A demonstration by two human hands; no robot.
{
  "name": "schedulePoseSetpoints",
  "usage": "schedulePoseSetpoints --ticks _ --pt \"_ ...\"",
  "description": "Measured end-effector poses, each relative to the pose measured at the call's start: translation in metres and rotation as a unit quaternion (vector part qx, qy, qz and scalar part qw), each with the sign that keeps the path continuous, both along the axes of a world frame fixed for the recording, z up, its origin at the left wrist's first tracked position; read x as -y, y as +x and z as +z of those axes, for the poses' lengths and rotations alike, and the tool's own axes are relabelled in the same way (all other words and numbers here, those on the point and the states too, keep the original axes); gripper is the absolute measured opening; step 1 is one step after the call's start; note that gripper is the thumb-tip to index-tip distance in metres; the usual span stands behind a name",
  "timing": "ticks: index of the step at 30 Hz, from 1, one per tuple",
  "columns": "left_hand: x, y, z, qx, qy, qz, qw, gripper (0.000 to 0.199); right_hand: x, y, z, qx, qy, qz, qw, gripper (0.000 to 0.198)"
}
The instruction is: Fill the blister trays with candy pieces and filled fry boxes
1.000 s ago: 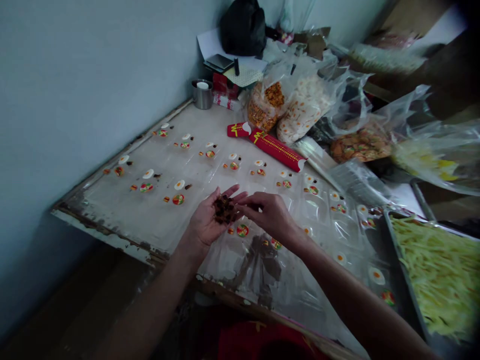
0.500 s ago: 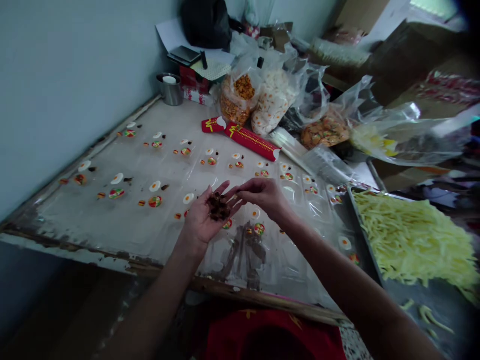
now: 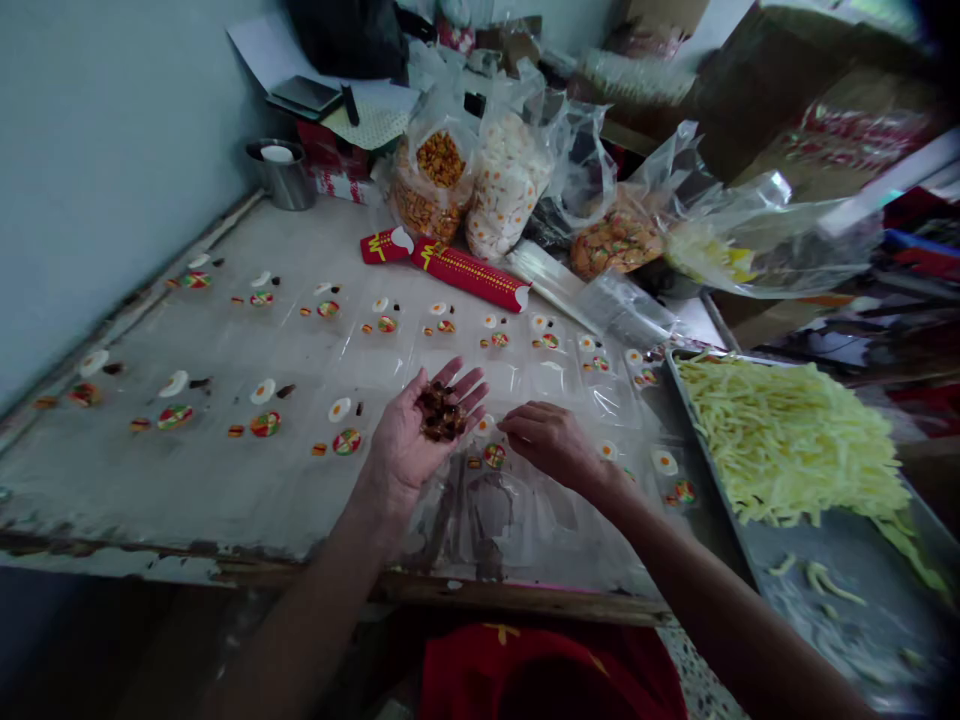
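Observation:
My left hand (image 3: 399, 445) is palm up over the table, cradling a heap of small, glossy dark brown pieces (image 3: 441, 412). Just to its right, my right hand (image 3: 556, 440) has its fingertips pinched together; whatever they hold, if anything, is too small to make out. Near those fingertips lies a fried-egg-shaped piece (image 3: 485, 425), with a round pizza-like piece (image 3: 494, 456) and a tiny burger-shaped piece (image 3: 474, 463) beside it. Similar sets sit in rows on clear plastic packaging (image 3: 559, 378), many with a brown piece (image 3: 286, 391) by the egg.
A metal tray (image 3: 739, 540) of pale yellow strips (image 3: 795, 440) stands at right. Behind the rows lie a red printed tube (image 3: 472, 272), bags of orange pieces (image 3: 431, 200) and egg-shaped pieces (image 3: 504, 185), and a metal cup (image 3: 289, 180). A wall (image 3: 112, 130) borders the left.
My right hand has drawn away from the pieces in my left palm, moving right and down towards an egg-shaped piece. The left fingers have spread more. The view has shifted right.

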State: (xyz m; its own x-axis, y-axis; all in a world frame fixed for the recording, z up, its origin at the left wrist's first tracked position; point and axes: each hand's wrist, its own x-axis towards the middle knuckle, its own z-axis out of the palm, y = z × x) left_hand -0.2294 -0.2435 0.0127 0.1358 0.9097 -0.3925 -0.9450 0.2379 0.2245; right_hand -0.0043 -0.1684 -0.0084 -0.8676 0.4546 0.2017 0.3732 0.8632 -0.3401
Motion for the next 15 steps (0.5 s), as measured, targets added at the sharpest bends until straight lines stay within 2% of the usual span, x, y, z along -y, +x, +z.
schedulePoseSetpoints --ticks 2,4,7,10,12,15 --pt "0.002 0.004 -0.001 0.003 0.018 -0.006 1.0 0.047 -0.002 -0.002 -0.002 0.017 0.023 0.007 1.0 0.024" --pt "0.004 0.009 -0.001 0.003 0.023 -0.004 1.0 0.048 0.003 -0.003 0.003 -0.03 0.004 -0.028 0.999 0.029" --pt "0.006 0.02 0.002 -0.001 0.017 0.001 1.0 0.049 0.02 -0.002 0.021 -0.156 -0.066 -0.115 0.979 0.027" --pt "0.006 0.035 0.002 0.006 0.027 0.003 1.0 0.048 0.04 -0.004 0.037 -0.213 -0.138 -0.173 0.952 0.016" --pt "0.005 0.047 0.0 0.009 0.037 0.013 0.999 0.048 0.05 -0.006 0.039 -0.225 -0.186 -0.208 0.934 0.014" --pt "0.005 0.066 -0.001 -0.002 0.034 0.018 0.999 0.048 0.056 -0.004 0.03 -0.248 -0.237 -0.237 0.909 0.017"
